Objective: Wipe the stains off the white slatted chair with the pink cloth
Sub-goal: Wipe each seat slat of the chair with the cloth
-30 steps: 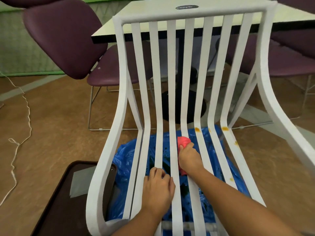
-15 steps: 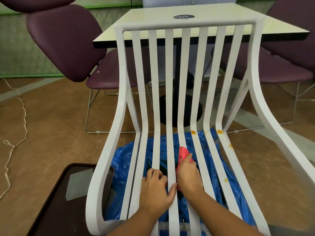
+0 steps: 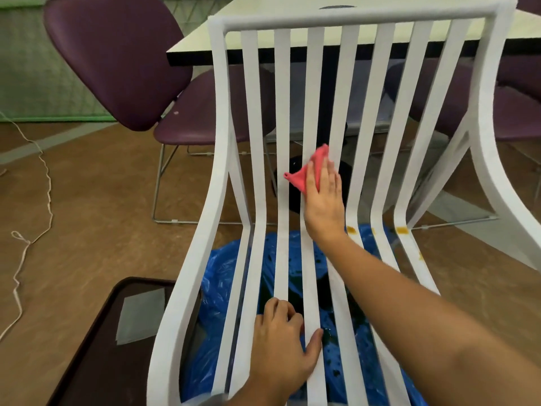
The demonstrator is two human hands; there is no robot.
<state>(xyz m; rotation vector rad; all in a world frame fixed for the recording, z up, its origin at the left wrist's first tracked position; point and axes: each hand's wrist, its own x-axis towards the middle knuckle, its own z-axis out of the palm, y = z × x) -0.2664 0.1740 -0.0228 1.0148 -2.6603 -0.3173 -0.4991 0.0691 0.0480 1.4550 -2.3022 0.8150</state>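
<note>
The white slatted chair (image 3: 218,177) fills the head view, its backrest facing me. My right hand (image 3: 323,200) presses the pink cloth (image 3: 304,171) flat against two middle backrest slats, fingers straight; a corner of the cloth sticks out to the left. My left hand (image 3: 281,347) sits low on the seat, fingers curled over one slat and thumb across the neighbouring one. Orange stains (image 3: 350,230) mark the slats at the seat bend to the right of my right wrist, with a second stain (image 3: 401,230) and a third stain (image 3: 421,255) further right.
A blue plastic bag (image 3: 222,276) lies under the seat. A dark tray (image 3: 117,332) sits at lower left. Purple chairs (image 3: 117,60) and a pale table (image 3: 199,42) stand close behind the backrest. A white cord (image 3: 29,244) trails over the brown floor on the left.
My right hand has carried the pink cloth up from the seat slats to the middle of the backrest and flattened out. My left hand has stayed on the seat slats.
</note>
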